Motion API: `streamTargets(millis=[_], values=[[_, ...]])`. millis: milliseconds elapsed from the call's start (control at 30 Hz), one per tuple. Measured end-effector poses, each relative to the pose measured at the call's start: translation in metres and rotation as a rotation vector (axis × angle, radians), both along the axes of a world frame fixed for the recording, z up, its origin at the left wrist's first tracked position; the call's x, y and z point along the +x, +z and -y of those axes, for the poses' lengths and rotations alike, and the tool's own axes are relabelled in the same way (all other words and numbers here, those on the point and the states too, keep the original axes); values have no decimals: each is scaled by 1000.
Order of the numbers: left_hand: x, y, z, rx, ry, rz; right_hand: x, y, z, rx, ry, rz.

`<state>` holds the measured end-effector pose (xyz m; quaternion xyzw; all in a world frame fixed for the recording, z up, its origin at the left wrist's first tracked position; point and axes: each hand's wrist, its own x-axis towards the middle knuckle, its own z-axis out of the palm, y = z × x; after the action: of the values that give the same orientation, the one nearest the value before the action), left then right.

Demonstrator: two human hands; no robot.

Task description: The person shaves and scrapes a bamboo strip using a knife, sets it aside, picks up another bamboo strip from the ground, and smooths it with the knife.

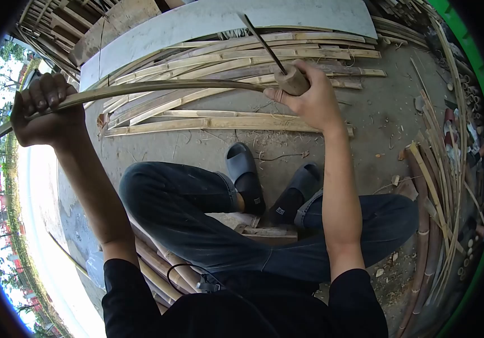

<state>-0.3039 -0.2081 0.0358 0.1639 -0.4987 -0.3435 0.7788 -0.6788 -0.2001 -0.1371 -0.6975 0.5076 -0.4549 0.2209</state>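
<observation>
A long, thin bamboo strip (163,85) runs across the view, curving slightly. My left hand (48,110) is closed around it at the left, and its tail passes out beyond the fist. My right hand (318,98) grips the thick wooden handle (291,80) of a knife, whose dark narrow blade (261,42) points up and to the left. The strip's right end meets my right thumb beside the handle; whether the thumb pinches it I cannot tell.
Several split bamboo slats (242,59) lie on the concrete floor ahead, before a pale board (225,22). Bamboo poles (422,225) and thin strips (450,186) lie at the right. More poles (160,270) are by my left hip. My sandalled feet (245,169) rest between.
</observation>
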Motion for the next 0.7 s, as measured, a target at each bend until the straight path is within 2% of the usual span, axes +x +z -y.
streamTargets(millis=[100, 200, 267, 300, 333, 433, 500, 533, 567, 600, 667, 700], values=[[-1, -7, 13, 28, 186, -13, -11, -24, -15, 105, -180, 168], [16, -22, 25, 46, 204, -74, -5, -27, -35, 223, -303, 236], [20, -31, 26, 52, 259, -90, 21, -6, -43, 307, -189, 118], [21, -34, 26, 43, 305, -101, 39, 0, -47, 211, -86, 104], [27, -35, 23, 23, 280, -109, 55, 12, -51, 175, -36, -58], [33, -30, 3, -50, 146, -74, 69, 11, -58, 257, 9, -186], [26, -32, -7, -62, 146, -66, 27, -24, -50, 462, -137, -207], [24, -32, -7, -71, 120, -59, -6, -50, -48, 598, -339, -323], [23, -32, -10, -78, 98, -54, -47, -100, -50, 610, -466, -311], [26, -32, -14, -70, 103, -62, -52, -111, -58, 615, -463, -322], [29, -34, -15, -54, 74, -71, -62, -122, -72, 390, -570, -387], [28, -36, -15, -39, 69, -70, -31, -77, -70, 496, -438, -255]])
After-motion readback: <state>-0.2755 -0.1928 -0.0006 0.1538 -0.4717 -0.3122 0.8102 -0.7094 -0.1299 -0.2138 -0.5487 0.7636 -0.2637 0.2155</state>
